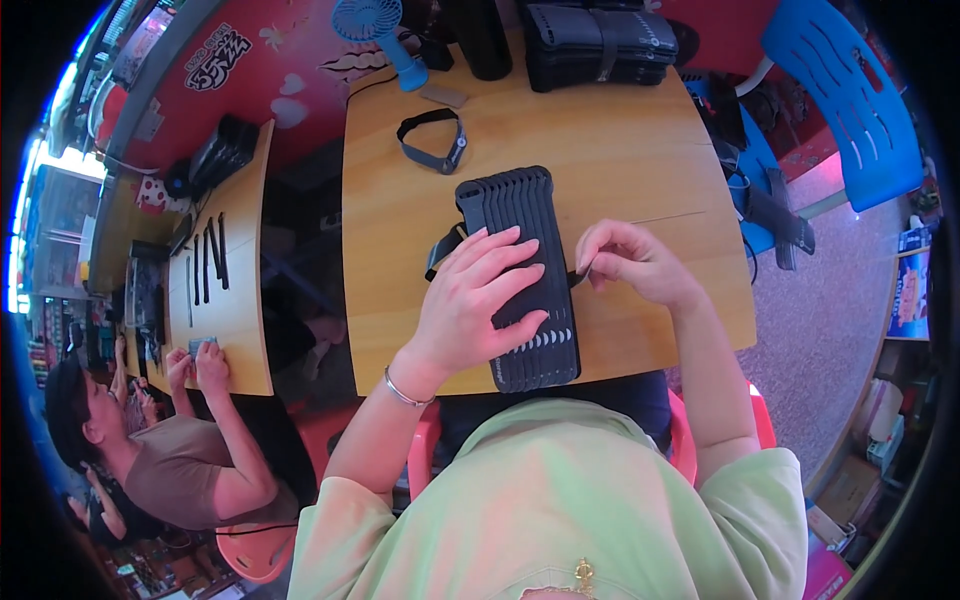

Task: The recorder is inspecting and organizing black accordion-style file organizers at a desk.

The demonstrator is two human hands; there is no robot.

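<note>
Pinching a black strap [578, 278] is the right hand [640, 265], the left hand [466, 308] spread across a dark stack [515, 205].

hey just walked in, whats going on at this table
The person in the pale green top has the left hand resting on a stack of flat, elongated black pieces, while the right hand pinches a narrow dark strap at its right side. A dark grey strap loop lies beyond the stack. At the neighbouring wooden table, another person handles a small greyish item.
</note>
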